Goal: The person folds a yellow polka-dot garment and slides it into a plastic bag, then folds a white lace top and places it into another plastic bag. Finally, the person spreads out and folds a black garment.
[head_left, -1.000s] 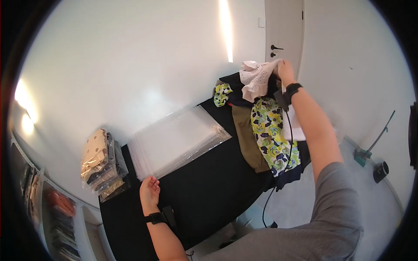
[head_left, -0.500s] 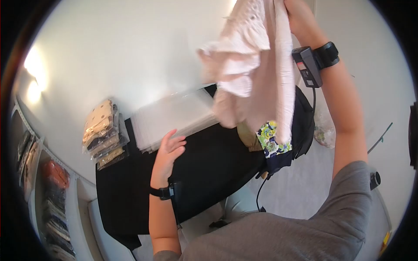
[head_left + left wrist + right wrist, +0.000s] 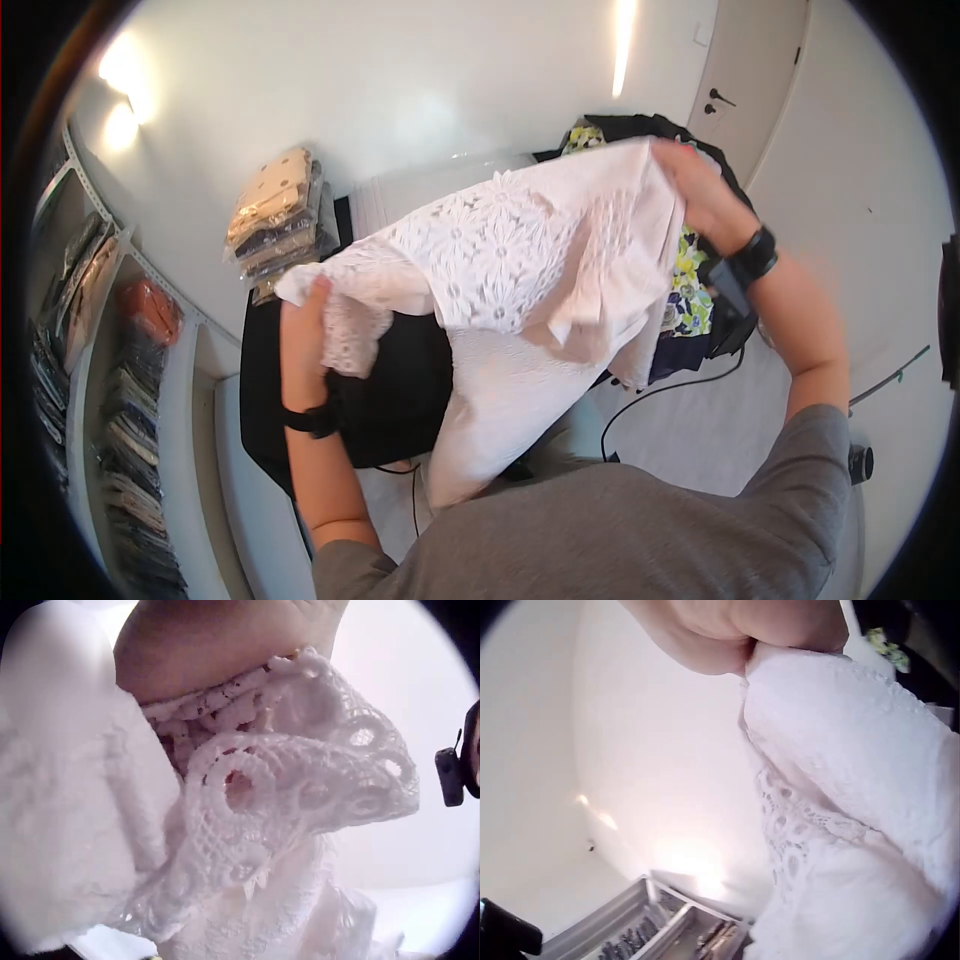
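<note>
A white garment with lace flower cut-outs [image 3: 490, 250] is stretched between both hands above the black table. At its left end, the left hand [image 3: 304, 325] pinches the lacy edge, thumb on top. The right hand [image 3: 700, 190] grips the upper right corner, and the cloth hangs down between them toward the person's lap. In the left wrist view, lace [image 3: 300, 780] bunches under the left hand [image 3: 225, 645]. The right wrist view has the right hand [image 3: 757, 630] holding the folded white cloth [image 3: 855, 742]; its fingertips are hidden.
Bagged folded clothes [image 3: 275, 215] are stacked at the black table's [image 3: 265, 400] back left. Clear plastic bags [image 3: 385, 200] lie partly behind the garment. Floral and dark clothes [image 3: 690, 300] lie at the right. Shelves [image 3: 150, 400] with bagged clothes stand at left; a cable [image 3: 640, 400] hangs below.
The right hand has lifted the white garment off the clothes pile and brought it over the table. The left hand, empty before, now holds its other end, and the cloth is spread out.
</note>
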Tool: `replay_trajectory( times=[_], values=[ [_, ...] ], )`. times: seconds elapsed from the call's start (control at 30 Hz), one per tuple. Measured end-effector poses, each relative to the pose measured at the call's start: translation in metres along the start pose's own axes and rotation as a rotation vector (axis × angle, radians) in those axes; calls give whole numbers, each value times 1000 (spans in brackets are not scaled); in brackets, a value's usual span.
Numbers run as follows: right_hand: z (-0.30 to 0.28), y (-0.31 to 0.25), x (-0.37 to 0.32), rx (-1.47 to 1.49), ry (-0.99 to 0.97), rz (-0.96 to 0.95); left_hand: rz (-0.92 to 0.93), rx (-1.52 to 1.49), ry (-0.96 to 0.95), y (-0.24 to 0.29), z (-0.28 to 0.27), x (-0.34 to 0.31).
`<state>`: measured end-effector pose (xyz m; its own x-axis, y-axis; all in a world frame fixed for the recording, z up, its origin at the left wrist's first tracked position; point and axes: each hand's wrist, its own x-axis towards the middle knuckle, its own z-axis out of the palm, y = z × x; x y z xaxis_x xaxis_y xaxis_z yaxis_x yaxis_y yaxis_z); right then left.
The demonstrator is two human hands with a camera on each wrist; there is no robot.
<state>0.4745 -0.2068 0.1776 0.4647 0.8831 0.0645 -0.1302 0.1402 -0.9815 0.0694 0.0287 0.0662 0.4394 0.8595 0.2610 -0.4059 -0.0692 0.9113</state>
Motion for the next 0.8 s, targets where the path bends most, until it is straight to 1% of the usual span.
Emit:
replay_trajectory(
  times=[0.07, 0.1, 0.13, 0.17, 0.2, 0.23, 0.27, 0.3, 0.33, 0.4, 0.43, 0.47, 0.53, 0.57, 0.63, 0.67, 0.73, 0.77, 0.8],
  values=[
    [-33, 75, -3, -185, 96, 124, 20, 213, -22, 13, -14, -4],
    [-31, 97, -10, -541, 143, 171, -48, 327, -86, 13, -22, -3],
    [-25, 120, -19, -898, 175, 215, -82, 341, -72, 5, -34, 0],
    [-8, 144, -37, -1123, 175, -210, -142, 502, -132, -9, -46, 2],
    [6, 155, -45, -1254, 56, -471, -202, 661, -194, -22, -56, 3],
    [33, 154, -64, -1191, -94, -495, -215, 670, -202, -32, -61, 1],
    [38, 168, -67, -1245, -385, -643, -279, 650, -181, -38, -65, -1],
    [55, 174, -78, -1190, -497, -695, -302, 632, -176, -42, -67, -2],
    [69, 178, -87, -1173, -503, -692, -319, 613, -173, -43, -67, -3],
    [89, 184, -97, -1336, -350, -692, -334, 621, -151, -44, -66, -4],
    [90, 190, -94, -1336, -298, -702, -339, 616, -135, -43, -65, -5],
    [92, 196, -90, -1329, -300, -706, -338, 622, -130, -42, -63, -5],
    [95, 204, -79, -1284, -155, -657, -329, 646, -175, -39, -60, -5],
    [93, 206, -73, -1279, -155, -661, -327, 651, -172, -38, -62, -4],
    [83, 205, -57, -1479, -273, -610, -238, 891, -198, -36, -68, 1],
    [81, 195, -48, -1478, -269, -622, -228, 894, -194, -27, -66, 3],
    [79, 163, -34, -1340, -46, -641, -97, 884, -145, -3, -65, 4],
    [81, 142, -29, -1100, 11, -522, -35, 883, -125, 10, -66, 6],
    [83, 120, -26, -860, 62, -403, -72, 894, -28, 35, -51, 1]
  ],
)
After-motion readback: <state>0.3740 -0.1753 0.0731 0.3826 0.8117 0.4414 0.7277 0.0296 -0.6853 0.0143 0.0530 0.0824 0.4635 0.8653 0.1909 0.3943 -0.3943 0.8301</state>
